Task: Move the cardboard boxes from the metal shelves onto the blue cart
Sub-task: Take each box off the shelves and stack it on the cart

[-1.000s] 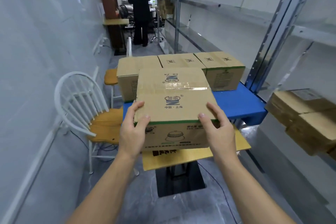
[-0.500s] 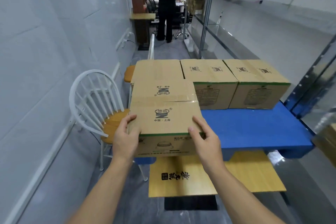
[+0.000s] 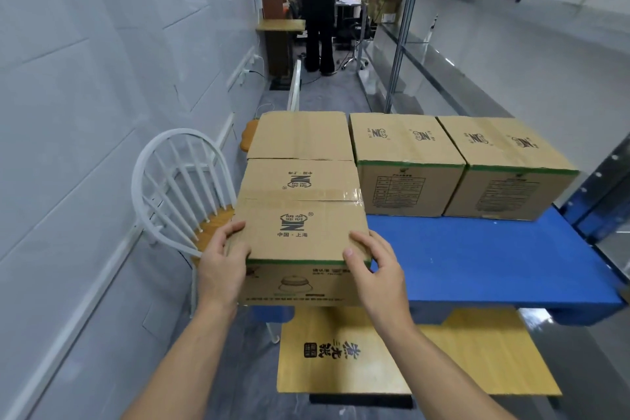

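A taped cardboard box (image 3: 300, 215) with a green stripe rests on the near left corner of the blue cart (image 3: 477, 262). My left hand (image 3: 221, 262) grips its near left corner and my right hand (image 3: 375, 269) grips its near right corner. Right behind it stands another cardboard box (image 3: 300, 135). Two more boxes stand side by side along the cart's far edge, the middle box (image 3: 405, 160) and the right box (image 3: 504, 164). The metal shelves (image 3: 443, 54) run along the right wall.
A white spindle-back chair (image 3: 177, 187) with a wooden seat stands left of the cart by the wall. A low wooden table (image 3: 443, 358) sits under the cart's near edge. A person in black (image 3: 318, 7) stands far down the aisle. A blue upright (image 3: 603, 187) borders the cart's right.
The box came down and forward from in front of me onto the cart's near left corner, behind-neighbour touching. My view turned left, so the shelf boxes at right dropped out of sight.
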Demonstrator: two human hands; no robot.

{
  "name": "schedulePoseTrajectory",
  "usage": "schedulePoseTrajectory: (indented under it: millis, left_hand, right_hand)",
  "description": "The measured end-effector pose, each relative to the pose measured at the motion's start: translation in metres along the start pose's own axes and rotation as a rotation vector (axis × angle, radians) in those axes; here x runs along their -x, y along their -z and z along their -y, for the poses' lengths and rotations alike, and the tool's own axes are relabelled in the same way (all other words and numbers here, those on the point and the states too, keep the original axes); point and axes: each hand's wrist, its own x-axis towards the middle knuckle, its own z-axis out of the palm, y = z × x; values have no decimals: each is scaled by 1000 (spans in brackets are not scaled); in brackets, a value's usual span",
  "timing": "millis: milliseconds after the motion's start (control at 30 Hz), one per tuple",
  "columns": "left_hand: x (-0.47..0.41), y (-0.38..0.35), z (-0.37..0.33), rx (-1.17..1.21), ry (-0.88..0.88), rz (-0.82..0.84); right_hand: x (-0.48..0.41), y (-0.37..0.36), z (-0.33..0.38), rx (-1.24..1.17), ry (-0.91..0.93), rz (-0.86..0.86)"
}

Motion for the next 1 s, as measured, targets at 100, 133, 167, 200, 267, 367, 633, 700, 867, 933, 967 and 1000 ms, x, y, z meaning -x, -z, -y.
schedulePoseTrajectory:
  millis: [100, 133, 167, 200, 267, 367, 633, 700, 867, 933, 967, 1000]
  left_hand:
    - [-3, 2, 1, -10, -9, 42]
    - [-5, 3, 1, -13, -14, 55]
    - [-6, 4, 1, -16, -21, 70]
    - [-7, 6, 1, -19, -31, 85]
    - [-9, 9, 2, -38, -51, 113]
    - [-13, 11, 4, -48, -60, 137]
    - [-14, 15, -2, -119, -53, 182]
    - [-13, 16, -2, -127, -43, 191]
    - [-12, 20, -1, -203, -61, 228]
    - [-12, 22, -3, -230, -75, 235]
    - [-11, 22, -6, -238, -98, 234]
    - [-9, 23, -10, -244, -131, 229]
  right_hand:
    - [0, -4, 1, -5, 4, -18]
    - [0, -5, 1, -10, 3, -26]
    - [0, -6, 2, -16, 1, -37]
    - [0, -8, 2, -17, 2, -49]
    - [2, -13, 1, -4, 6, -68]
    - [3, -19, 0, -7, -4, -97]
    - [4, -23, 1, 22, -55, -90]
    - [6, -23, 1, 36, -62, -91]
    - [9, -23, 2, 67, -58, -102]
    - [8, -23, 6, 71, -63, -127]
    - [9, -23, 9, 63, -66, -147]
    - [10, -22, 12, 46, -65, -166]
